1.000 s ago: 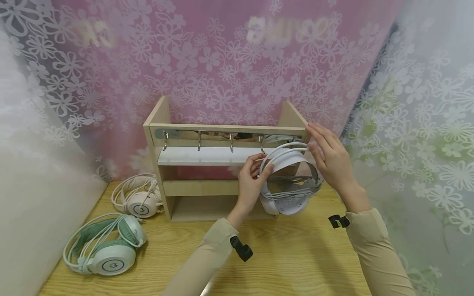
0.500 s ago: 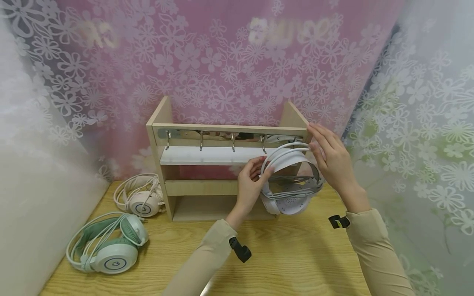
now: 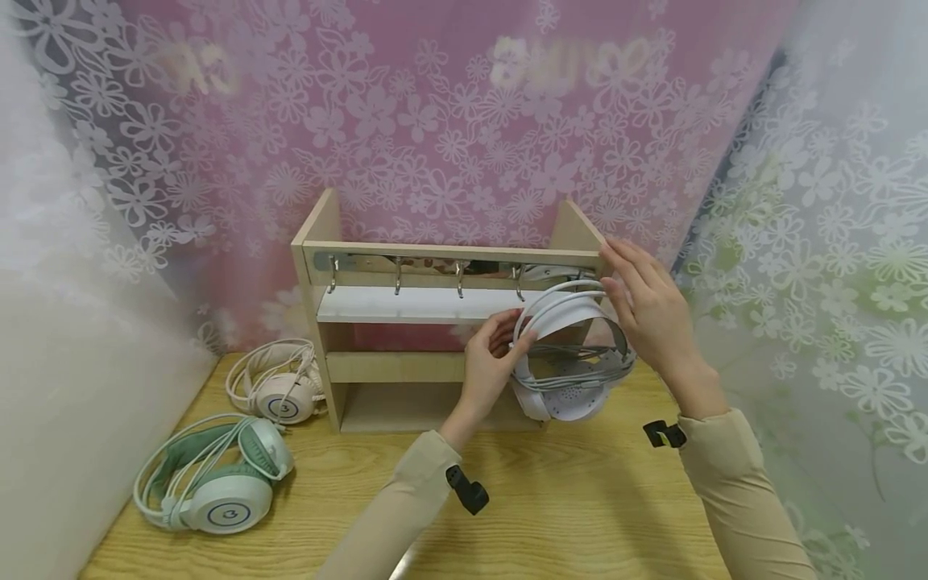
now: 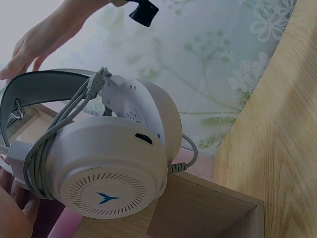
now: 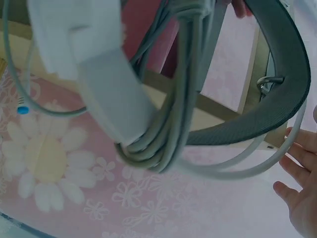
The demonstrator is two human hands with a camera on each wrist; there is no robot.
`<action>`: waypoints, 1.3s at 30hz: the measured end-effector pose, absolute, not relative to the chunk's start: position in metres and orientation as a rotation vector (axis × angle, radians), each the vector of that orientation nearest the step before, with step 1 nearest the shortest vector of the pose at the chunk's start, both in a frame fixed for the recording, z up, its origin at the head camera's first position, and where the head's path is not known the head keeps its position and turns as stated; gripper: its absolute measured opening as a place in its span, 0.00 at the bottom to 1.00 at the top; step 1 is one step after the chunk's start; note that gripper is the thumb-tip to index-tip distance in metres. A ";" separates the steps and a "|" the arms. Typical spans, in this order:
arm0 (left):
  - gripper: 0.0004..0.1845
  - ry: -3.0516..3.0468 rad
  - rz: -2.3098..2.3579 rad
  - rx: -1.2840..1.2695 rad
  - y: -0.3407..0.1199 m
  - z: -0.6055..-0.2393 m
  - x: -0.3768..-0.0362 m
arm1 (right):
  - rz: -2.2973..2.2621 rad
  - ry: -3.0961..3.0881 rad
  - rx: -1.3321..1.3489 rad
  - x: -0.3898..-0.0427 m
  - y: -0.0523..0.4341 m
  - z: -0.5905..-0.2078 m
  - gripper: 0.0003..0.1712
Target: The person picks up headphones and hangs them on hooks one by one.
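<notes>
The left hand [image 3: 487,364] is raised in front of a wooden rack, its fingers curled around the near side of the band of a white headset [image 3: 569,354], pinching it just beside the earcup. Directly across from it, on the far side of the band, the right hand [image 3: 650,310] is spread, its fingers straight and lying lightly against the band's outer curve and the rack's end post. Between the two hands the headset hangs upright, its grey cable [image 5: 168,124] wound in several loops around the band and earcup. The right wrist view shows a metal hook [image 5: 267,81] just inside the grey inner band; whether the band already bears on it cannot be told. Above the hands runs the rack's [image 3: 449,254] top rail with its row of hooks [image 3: 397,278], those to the left of the left hand bare. Well to the left of both hands, on the counter [image 3: 565,499], lie a cream headset [image 3: 279,393] and, nearer the person, a green and white headset [image 3: 217,483]. To seat the headset well, it seems wise to keep the left hand's pinch firm, let the right hand steady the band's top, lower the band's middle squarely onto the hook, and keep the cable loops from snagging before easing off.
</notes>
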State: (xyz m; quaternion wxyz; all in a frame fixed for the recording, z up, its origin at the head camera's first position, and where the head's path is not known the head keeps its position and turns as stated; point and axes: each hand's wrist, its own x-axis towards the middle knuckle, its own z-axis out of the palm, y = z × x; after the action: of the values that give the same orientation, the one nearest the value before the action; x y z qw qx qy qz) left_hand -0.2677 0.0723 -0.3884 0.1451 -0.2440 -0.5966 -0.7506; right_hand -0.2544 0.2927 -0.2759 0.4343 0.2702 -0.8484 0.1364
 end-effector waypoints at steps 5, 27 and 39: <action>0.21 -1.745 -2.145 -0.701 0.070 -0.388 -0.266 | 0.287 -2.153 0.683 -0.253 0.281 -0.272 0.31; 0.17 -1.876 -1.717 -0.674 0.014 -0.412 -0.231 | 0.405 -2.146 0.567 -0.255 0.255 -0.290 0.38; 0.15 -1.865 -1.612 -0.643 -0.063 -0.445 -0.205 | 0.524 -2.062 0.524 -0.259 0.250 -0.297 0.34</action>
State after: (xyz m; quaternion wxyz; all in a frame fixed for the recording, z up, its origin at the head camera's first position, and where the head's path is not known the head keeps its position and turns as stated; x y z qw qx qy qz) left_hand -0.2046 -0.0634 -0.4450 0.2925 -0.2414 -0.7001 -0.6050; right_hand -0.2591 0.2497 -0.2972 0.4574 0.2127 -0.8369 0.2126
